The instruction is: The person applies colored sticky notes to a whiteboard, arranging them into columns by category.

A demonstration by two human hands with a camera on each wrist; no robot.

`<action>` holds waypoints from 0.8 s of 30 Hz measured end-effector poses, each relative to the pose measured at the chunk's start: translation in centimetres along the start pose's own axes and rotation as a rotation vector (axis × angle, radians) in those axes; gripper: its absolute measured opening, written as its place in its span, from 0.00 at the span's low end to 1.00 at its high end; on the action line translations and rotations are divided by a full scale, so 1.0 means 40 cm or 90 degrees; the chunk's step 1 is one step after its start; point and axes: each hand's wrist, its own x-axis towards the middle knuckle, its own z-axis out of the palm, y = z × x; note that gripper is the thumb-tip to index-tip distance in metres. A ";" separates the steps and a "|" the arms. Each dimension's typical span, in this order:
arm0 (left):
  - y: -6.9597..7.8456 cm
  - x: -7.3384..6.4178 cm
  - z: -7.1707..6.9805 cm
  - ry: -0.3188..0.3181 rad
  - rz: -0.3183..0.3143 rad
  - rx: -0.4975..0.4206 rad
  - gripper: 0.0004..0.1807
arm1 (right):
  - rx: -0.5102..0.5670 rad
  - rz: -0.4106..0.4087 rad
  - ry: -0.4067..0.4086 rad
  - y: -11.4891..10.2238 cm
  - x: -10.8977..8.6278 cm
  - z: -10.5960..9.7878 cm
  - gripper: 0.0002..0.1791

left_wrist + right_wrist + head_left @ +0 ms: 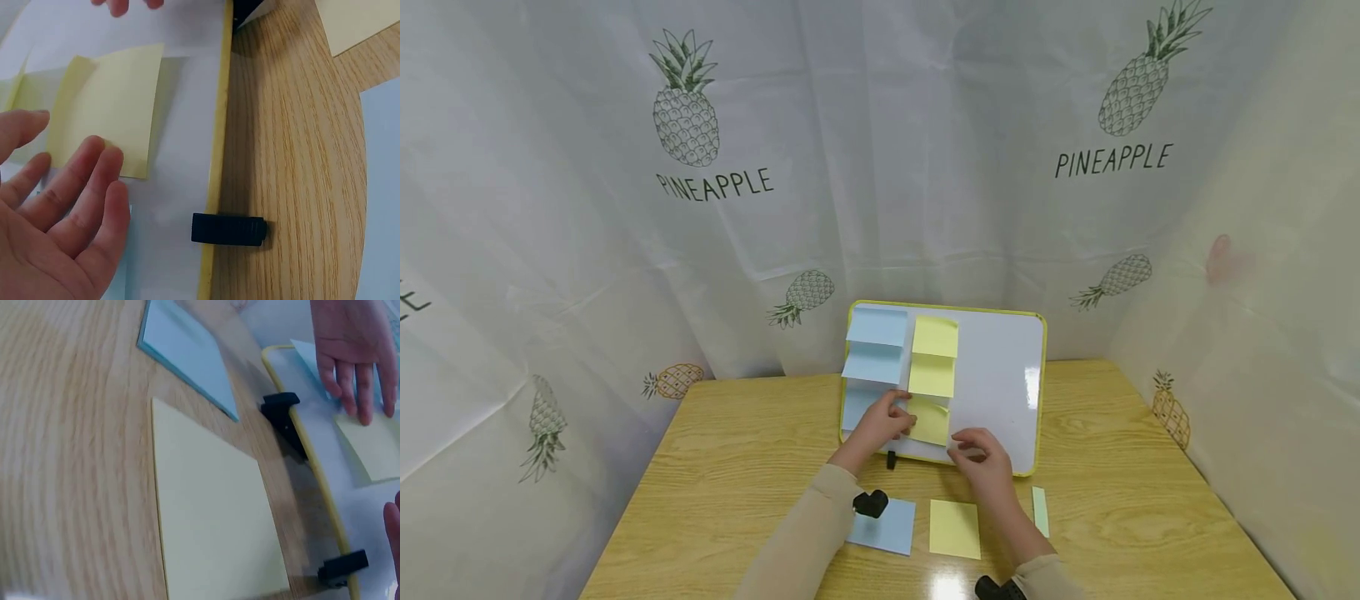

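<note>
Two pads are sitting up front on the bench (pixel 760 467), a blue pad (pixel 891 533) and a yellow pad (pixel 955 530), with a pale green strip (pixel 1040 511) lying off to the right. Just past those, the right hand (pixel 985 462) is hovering by the whiteboard (pixel 996 375), grip loose and holding nothing, while the left hand (pixel 883 419) is touching the lowest yellow note (pixel 929 419) with relaxed fingers, its grip released too. That note's sticking to the board below two more yellow notes (pixel 935 336), right of the blue notes (pixel 875 363), and a pineapple-print curtain (pixel 887 167) is hanging behind everything.
</note>
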 end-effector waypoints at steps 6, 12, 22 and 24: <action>0.012 0.004 0.010 -0.040 0.012 0.011 0.28 | -0.039 -0.023 -0.058 0.018 -0.010 -0.055 0.11; 0.023 0.008 0.021 -0.064 0.013 0.018 0.29 | -0.071 -0.031 -0.097 0.020 -0.022 -0.100 0.14; 0.037 0.010 0.042 -0.081 0.022 0.063 0.30 | -0.091 -0.005 -0.150 0.045 -0.048 -0.169 0.14; 0.037 0.013 0.046 -0.085 0.025 0.070 0.30 | -0.095 -0.003 -0.150 0.048 -0.055 -0.181 0.14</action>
